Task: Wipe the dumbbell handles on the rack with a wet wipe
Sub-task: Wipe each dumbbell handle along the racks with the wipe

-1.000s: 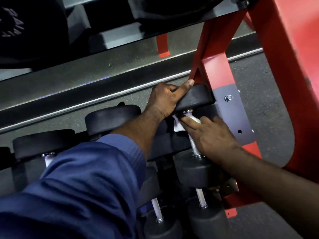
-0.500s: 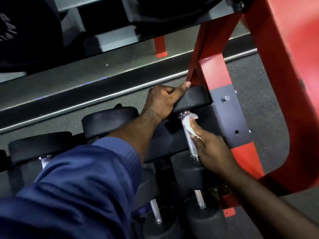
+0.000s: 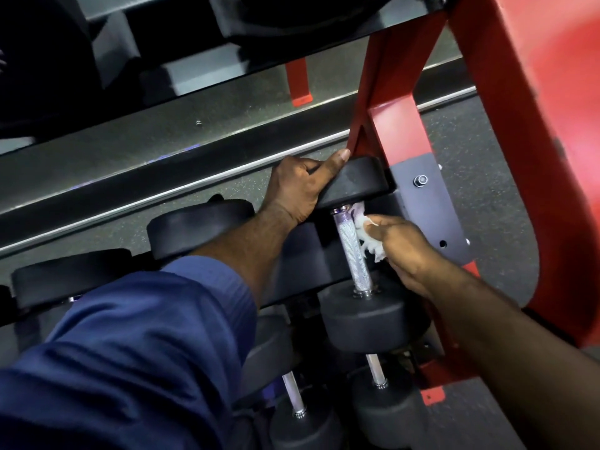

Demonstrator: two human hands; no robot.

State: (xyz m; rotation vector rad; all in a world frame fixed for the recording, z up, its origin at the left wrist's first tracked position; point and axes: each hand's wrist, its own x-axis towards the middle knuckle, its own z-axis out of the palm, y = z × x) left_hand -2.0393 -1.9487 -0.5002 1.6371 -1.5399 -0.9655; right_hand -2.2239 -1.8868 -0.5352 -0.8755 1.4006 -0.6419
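Dumbbell [image 3: 367,316]: lies on the red rack [image 3: 399,131] at its right end, beside a grey plate [image 3: 431,216].
Left grip [image 3: 302,186]: closed on the far head [image 3: 354,181] of this dumbbell, with the thumb along its top edge.
Right grip [image 3: 406,245]: fingers curled around the wet wipe [image 3: 370,246].
Wet wipe: white and crumpled, just right of the knurled handle [image 3: 352,251], touching it near the far end.
Other dumbbells [image 3: 198,222]: to the left and on the lower row.

The crumpled white wet wipe [image 3: 368,243] in my right hand [image 3: 404,251] touches the racked black dumbbell [image 3: 355,181]'s knurled steel handle [image 3: 350,251].
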